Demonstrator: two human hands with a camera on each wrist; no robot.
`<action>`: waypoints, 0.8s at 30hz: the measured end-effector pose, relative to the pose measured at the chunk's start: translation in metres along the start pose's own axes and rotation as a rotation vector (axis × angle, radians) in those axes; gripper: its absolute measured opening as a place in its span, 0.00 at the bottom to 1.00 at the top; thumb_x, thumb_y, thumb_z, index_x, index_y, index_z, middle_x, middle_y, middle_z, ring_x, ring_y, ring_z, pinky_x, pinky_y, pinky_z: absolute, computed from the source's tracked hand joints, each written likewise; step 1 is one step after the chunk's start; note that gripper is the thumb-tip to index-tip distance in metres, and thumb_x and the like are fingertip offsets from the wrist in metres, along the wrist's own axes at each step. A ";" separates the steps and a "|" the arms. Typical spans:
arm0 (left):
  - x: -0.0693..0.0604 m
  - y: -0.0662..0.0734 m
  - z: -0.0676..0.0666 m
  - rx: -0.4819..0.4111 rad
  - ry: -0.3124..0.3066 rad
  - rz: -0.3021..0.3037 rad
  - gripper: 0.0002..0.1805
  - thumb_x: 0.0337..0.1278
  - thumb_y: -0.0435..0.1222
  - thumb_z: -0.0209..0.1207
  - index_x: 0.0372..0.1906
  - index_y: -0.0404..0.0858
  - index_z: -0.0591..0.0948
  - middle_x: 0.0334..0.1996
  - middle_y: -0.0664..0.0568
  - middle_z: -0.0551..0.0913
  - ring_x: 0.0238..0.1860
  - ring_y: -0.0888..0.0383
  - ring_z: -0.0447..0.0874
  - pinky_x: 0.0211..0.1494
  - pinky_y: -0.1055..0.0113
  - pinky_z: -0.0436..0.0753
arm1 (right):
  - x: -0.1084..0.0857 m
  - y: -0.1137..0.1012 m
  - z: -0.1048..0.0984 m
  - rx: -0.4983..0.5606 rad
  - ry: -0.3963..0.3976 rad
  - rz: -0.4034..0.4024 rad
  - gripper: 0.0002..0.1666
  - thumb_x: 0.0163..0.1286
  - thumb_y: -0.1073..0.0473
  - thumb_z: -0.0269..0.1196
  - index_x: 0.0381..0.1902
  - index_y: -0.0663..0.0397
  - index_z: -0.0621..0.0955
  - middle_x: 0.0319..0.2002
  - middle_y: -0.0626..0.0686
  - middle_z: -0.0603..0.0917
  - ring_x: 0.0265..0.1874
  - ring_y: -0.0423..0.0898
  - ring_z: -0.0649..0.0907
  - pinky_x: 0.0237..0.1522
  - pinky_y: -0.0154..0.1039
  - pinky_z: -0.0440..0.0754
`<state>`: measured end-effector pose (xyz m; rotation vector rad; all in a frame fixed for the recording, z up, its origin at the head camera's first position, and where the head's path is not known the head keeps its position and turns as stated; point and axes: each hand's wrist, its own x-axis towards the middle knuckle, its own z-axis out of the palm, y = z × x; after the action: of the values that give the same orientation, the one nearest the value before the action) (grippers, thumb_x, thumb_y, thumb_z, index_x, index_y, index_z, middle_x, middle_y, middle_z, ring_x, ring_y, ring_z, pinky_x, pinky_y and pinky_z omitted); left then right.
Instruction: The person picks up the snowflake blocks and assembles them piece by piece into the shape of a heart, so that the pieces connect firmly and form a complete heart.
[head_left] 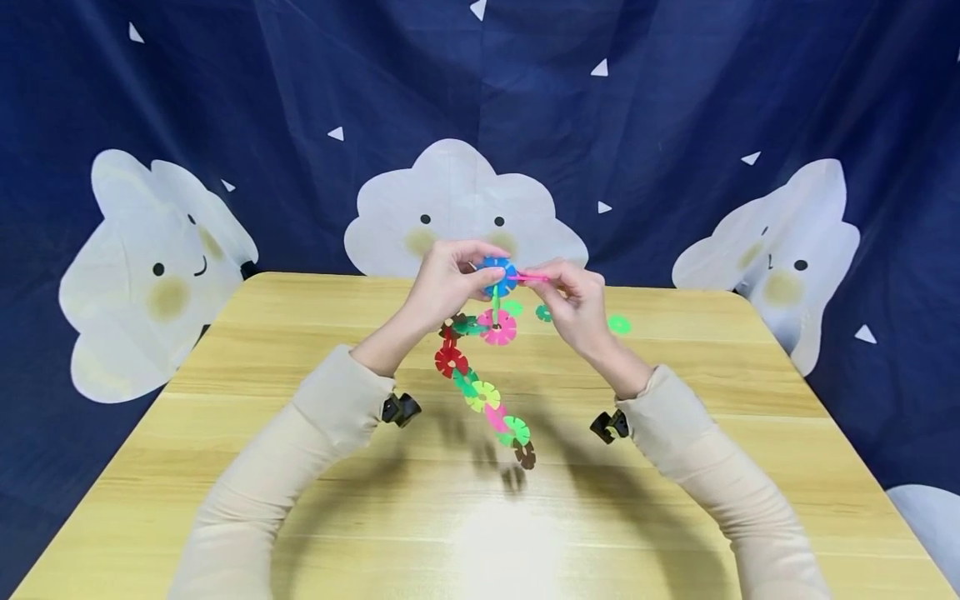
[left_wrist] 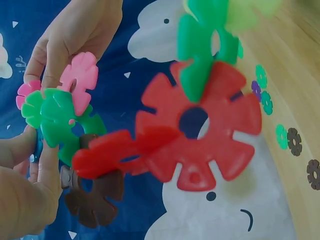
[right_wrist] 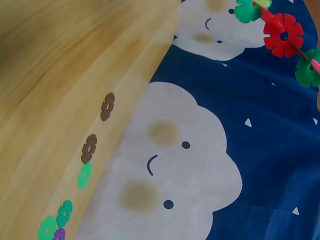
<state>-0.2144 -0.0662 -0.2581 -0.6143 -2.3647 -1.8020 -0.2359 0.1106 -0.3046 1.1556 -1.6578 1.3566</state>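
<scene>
In the head view my left hand [head_left: 448, 282] pinches a blue slotted plastic disc [head_left: 508, 287] between thumb and fingers. My right hand [head_left: 576, 307] grips a pink slotted disc [head_left: 534, 277], seen edge-on against the blue one's right side. Whether their slots interlock, I cannot tell. From the blue disc a chain of joined discs hangs above the table: light green, pink [head_left: 498, 327], dark green, brown, red [head_left: 451, 362], yellow and others, ending in a brown disc [head_left: 525, 455]. Close up in the left wrist view are its red disc [left_wrist: 230, 145] and brown disc [left_wrist: 100, 200].
Loose discs lie near the wooden table's [head_left: 337, 500] far edge, including a light green disc [head_left: 619, 324] and a dark green disc [head_left: 543, 313]. Brown discs [right_wrist: 89, 148] and a purple disc [right_wrist: 59, 234] show in the right wrist view. A blue cloud-print curtain [head_left: 637, 125] hangs behind.
</scene>
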 end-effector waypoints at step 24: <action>0.001 0.007 0.003 0.004 -0.099 0.022 0.12 0.57 0.26 0.55 0.47 0.29 0.79 0.30 0.40 0.81 0.28 0.51 0.79 0.37 0.63 0.82 | 0.004 0.008 -0.010 -0.169 -0.010 -0.202 0.13 0.64 0.60 0.57 0.26 0.66 0.79 0.26 0.62 0.81 0.28 0.55 0.81 0.43 0.27 0.77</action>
<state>-0.2120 -0.0616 -0.2525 -0.7428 -2.4128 -1.7978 -0.2450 0.1198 -0.3018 1.1954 -1.5820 1.0659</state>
